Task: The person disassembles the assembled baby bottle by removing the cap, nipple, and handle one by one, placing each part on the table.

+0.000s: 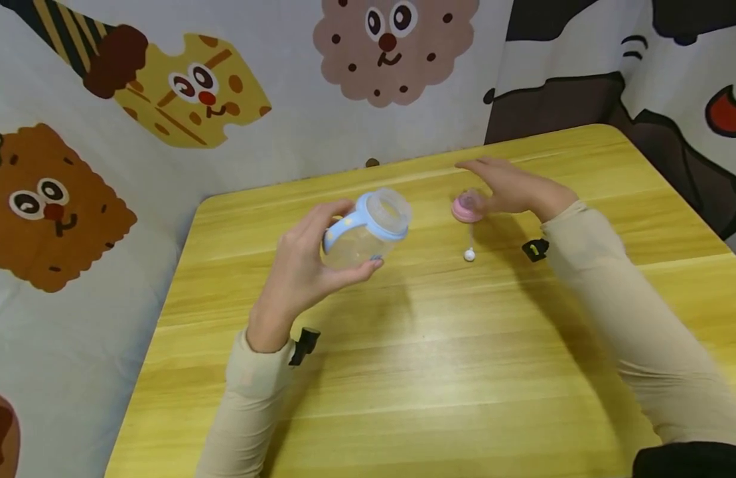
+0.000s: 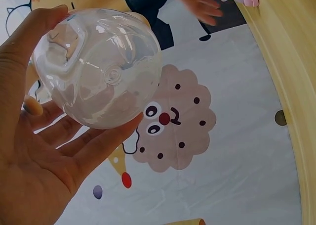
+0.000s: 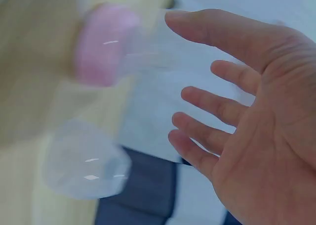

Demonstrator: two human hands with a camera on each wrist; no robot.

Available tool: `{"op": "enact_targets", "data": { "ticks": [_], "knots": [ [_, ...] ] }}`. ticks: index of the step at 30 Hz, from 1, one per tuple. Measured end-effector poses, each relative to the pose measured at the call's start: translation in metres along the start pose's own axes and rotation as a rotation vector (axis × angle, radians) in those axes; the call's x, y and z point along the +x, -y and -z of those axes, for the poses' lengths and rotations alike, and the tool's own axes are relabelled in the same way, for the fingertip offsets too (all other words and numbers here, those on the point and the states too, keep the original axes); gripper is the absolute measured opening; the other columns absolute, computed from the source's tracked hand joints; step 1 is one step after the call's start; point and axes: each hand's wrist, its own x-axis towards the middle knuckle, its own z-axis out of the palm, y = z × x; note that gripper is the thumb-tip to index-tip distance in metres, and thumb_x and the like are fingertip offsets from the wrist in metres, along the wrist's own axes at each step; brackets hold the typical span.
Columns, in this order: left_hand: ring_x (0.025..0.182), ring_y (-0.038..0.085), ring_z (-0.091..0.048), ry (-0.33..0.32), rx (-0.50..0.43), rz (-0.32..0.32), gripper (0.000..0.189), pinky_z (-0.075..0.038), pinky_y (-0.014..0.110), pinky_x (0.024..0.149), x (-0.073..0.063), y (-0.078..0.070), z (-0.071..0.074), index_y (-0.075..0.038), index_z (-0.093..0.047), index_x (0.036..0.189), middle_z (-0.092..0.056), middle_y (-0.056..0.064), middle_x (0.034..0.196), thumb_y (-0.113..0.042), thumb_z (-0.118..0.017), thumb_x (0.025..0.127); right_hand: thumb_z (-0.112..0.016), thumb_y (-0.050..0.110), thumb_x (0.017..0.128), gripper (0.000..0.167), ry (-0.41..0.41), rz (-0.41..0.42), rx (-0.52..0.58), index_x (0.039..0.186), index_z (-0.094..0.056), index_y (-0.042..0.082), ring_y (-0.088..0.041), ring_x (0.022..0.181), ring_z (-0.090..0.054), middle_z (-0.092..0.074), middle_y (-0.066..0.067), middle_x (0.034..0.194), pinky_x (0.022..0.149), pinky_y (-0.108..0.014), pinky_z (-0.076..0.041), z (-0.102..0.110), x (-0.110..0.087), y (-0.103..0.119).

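Note:
My left hand (image 1: 302, 265) grips a clear baby bottle (image 1: 362, 232) with a light blue collar and handles, held tilted above the yellow table (image 1: 403, 372); its mouth has no cap. The left wrist view shows the bottle's round clear base (image 2: 106, 67) cupped by the thumb and fingers (image 2: 94, 146). My right hand (image 1: 511, 186) hovers with straight fingers just right of a pink nipple ring (image 1: 465, 207) lying on the table, with a thin straw and small white weight (image 1: 469, 254) trailing from it. In the right wrist view the hand's fingers (image 3: 207, 101) are spread beside the blurred pink ring (image 3: 103, 42).
A cloth backdrop with cartoon biscuit figures (image 1: 391, 46) surrounds the table on the far and left sides. The table's far edge (image 1: 403, 166) runs close behind both hands. Bare wood lies toward me.

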Motion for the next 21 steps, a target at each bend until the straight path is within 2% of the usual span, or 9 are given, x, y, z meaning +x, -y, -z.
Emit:
{"op": "enact_targets", "data": {
  "ticks": [2,4,7,10,14,21],
  "knots": [
    [0.106,0.029,-0.071,-0.005,-0.008,0.000,0.077,-0.061,0.043,0.084,-0.002,0.002,-0.001,0.004,-0.061,0.136,-0.071,0.017,0.126,-0.027,-0.096,0.075,-0.074,0.016,0.101,0.086,-0.090,0.045,0.037,0.169,-0.021,0.006,-0.054,0.152,-0.023,-0.023,-0.032,0.167,0.121,-0.072,-0.023,-0.002,-0.010,0.013],
    [0.108,0.026,-0.070,-0.010,-0.016,0.001,0.077,-0.060,0.042,0.087,-0.002,0.003,-0.001,0.004,-0.059,0.138,-0.071,0.016,0.128,-0.028,-0.095,0.077,-0.074,0.015,0.100,0.081,-0.187,0.112,0.080,0.167,-0.029,0.007,-0.048,0.145,-0.034,-0.037,-0.028,0.159,0.117,-0.068,-0.031,-0.004,-0.019,0.030],
    [0.111,0.023,-0.068,-0.021,-0.032,0.008,0.077,-0.058,0.042,0.090,0.000,0.005,-0.002,0.003,-0.057,0.141,-0.070,0.014,0.131,-0.028,-0.093,0.080,-0.075,0.016,0.100,0.068,-0.273,0.232,0.161,0.160,-0.044,0.010,-0.034,0.125,-0.053,-0.057,-0.017,0.134,0.103,-0.054,-0.045,-0.007,-0.030,0.059],
    [0.113,0.022,-0.067,-0.023,-0.038,0.021,0.076,-0.059,0.042,0.090,0.001,0.005,-0.003,0.001,-0.057,0.142,-0.069,0.013,0.132,-0.029,-0.092,0.082,-0.077,0.018,0.099,0.057,-0.254,0.335,0.238,0.151,-0.056,0.013,-0.020,0.101,-0.061,-0.065,-0.005,0.111,0.085,-0.038,-0.051,-0.009,-0.037,0.080],
    [0.113,0.023,-0.068,-0.020,-0.034,0.032,0.076,-0.059,0.042,0.089,0.000,0.004,-0.004,0.002,-0.055,0.143,-0.069,0.015,0.131,-0.029,-0.091,0.083,-0.079,0.017,0.098,0.052,-0.173,0.409,0.331,0.145,-0.059,0.015,-0.015,0.081,-0.060,-0.064,0.002,0.094,0.069,-0.028,-0.051,-0.017,-0.036,0.095],
    [0.116,0.024,-0.067,-0.013,-0.050,0.007,0.077,-0.059,0.042,0.091,0.000,0.004,-0.006,0.003,-0.053,0.144,-0.068,0.016,0.133,-0.026,-0.091,0.084,-0.078,0.009,0.097,0.052,-0.168,0.491,0.530,0.144,-0.055,0.006,-0.017,0.083,-0.065,-0.070,0.000,0.091,0.072,-0.028,-0.057,-0.036,-0.027,0.103]
  ]
}}
